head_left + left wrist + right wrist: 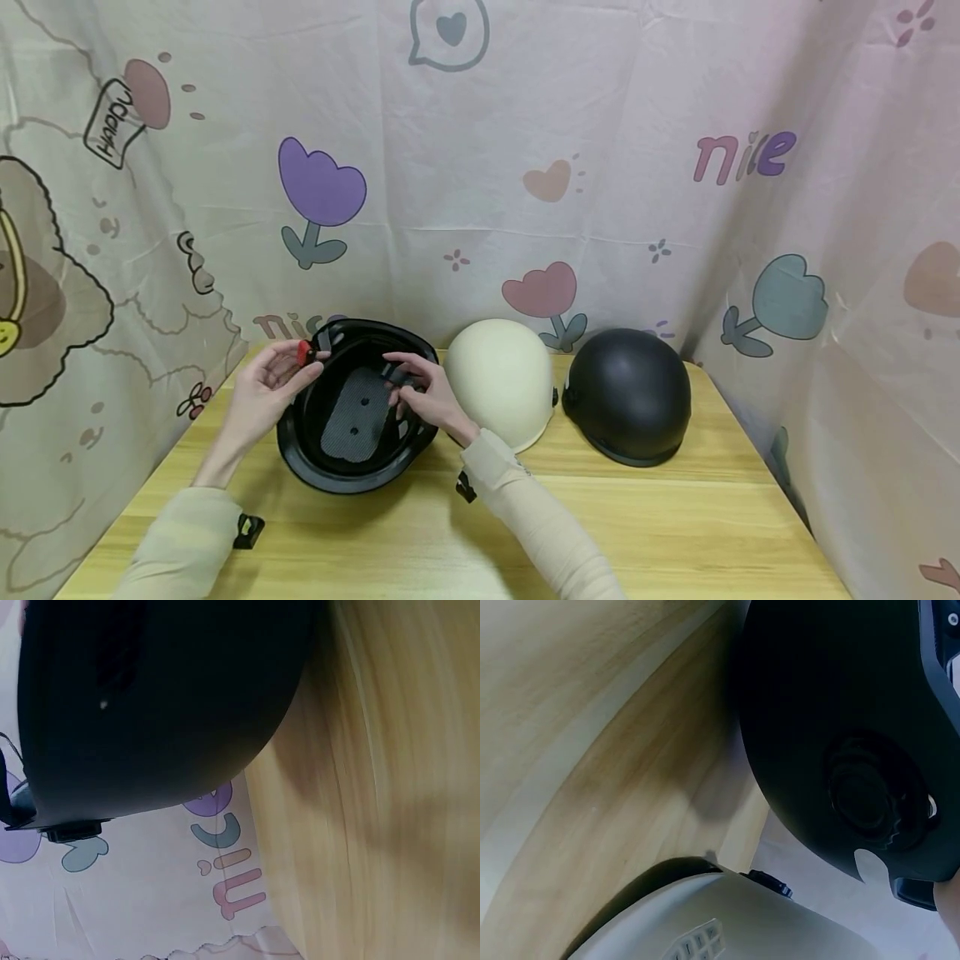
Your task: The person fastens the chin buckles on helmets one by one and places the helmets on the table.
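An upturned black helmet (330, 481) lies on the table, its opening facing up and a grey mesh pad (352, 417) showing inside. At its left rim my left hand (268, 382) pinches a red and black buckle piece (303, 353) between thumb and fingers. Over the right side of the opening, my right hand (429, 393) holds a dark strap end (393, 375); the fingers partly cover it. Both wrist views show mainly the helmet's outer shell (172, 735), with a round dial (862, 795) on it in the right wrist view. Neither buckle piece is seen there.
A cream helmet (498, 375) stands dome up just right of the black one, close to my right forearm. Further right sits another black helmet (630, 396), also dome up. The wooden table (675, 533) ends at a printed curtain (450, 167) behind.
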`<state>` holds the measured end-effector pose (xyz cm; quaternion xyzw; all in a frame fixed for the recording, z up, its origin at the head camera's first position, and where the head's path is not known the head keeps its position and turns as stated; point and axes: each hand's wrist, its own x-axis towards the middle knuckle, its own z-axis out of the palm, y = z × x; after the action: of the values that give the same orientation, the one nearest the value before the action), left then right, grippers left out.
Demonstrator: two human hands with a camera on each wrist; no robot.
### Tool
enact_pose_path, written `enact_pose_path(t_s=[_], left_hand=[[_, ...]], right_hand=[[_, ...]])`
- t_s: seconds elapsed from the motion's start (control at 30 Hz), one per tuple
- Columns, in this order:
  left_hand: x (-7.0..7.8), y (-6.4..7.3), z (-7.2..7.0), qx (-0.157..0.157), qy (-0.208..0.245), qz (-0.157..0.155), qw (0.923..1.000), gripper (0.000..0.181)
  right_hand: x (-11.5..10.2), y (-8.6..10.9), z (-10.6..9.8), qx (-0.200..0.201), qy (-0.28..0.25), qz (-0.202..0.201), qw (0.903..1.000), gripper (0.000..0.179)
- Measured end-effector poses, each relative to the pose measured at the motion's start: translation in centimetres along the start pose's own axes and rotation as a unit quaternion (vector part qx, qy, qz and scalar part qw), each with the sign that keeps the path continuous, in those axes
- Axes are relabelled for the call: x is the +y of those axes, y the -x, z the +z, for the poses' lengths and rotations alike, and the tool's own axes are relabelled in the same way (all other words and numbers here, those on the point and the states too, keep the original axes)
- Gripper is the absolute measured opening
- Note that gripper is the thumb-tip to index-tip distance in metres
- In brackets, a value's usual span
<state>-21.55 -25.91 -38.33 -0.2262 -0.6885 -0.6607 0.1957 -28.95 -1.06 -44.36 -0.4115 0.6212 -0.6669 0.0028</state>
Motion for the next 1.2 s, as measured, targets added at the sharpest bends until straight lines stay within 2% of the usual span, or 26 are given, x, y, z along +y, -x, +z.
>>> enact_pose_path(t_s=[0.1,0.23,0.33,0.4,0.5,0.67,0.77,0.83,0.93,1.07,1.2], left_hand=[[-0.1,0.1,0.1,-0.016,-0.087,-0.01,0.996,0.037],[0.0,0.2,0.3,-0.034,-0.197,-0.027,0.9794,0.03],[0.2,0.1,0.4,-0.061,-0.242,-0.04,0.9676,0.019],[0.2,0.1,0.4,-0.079,-0.26,-0.037,0.9617,0.014],[0.1,0.0,0.4,-0.1,-0.273,-0.024,0.9567,0.016],[0.1,0.0,0.3,-0.116,-0.304,-0.007,0.9455,0.028],[0.2,0.0,0.3,-0.131,-0.32,-0.009,0.9382,0.035],[0.3,-0.1,0.2,-0.146,-0.313,-0.013,0.9382,0.039],[0.3,-0.2,0.0,-0.168,-0.286,-0.016,0.9432,0.04],[0.3,-0.2,-0.3,-0.179,-0.259,-0.025,0.9487,0.041],[0.5,-0.1,-0.4,-0.189,-0.262,-0.045,0.9454,0.044]], right_hand=[[0.1,0.1,0.0,0.002,-0.011,-0.002,0.9999,0.045],[0.1,0.0,0.1,0.005,-0.007,0.001,1.0,0.044],[-0.1,0.0,0.1,0.01,0.005,0.013,0.9999,0.044],[-0.3,0.0,0.2,0.014,0.011,0.02,0.9996,0.042],[-0.7,-0.1,0.3,0.018,0.013,0.035,0.9991,0.038],[-0.9,-0.1,0.3,0.024,0.01,0.064,0.9976,0.035],[-0.6,-0.1,0.3,0.022,0.006,0.06,0.9979,0.036],[-0.5,-0.1,0.3,0.019,0.0,0.049,0.9986,0.036],[-0.5,-0.1,0.3,0.011,-0.011,0.031,0.9994,0.034],[-0.7,-0.1,0.3,0.006,-0.009,0.022,0.9997,0.028],[-0.7,-0.2,0.5,0.005,0.007,0.023,0.9997,0.028]])
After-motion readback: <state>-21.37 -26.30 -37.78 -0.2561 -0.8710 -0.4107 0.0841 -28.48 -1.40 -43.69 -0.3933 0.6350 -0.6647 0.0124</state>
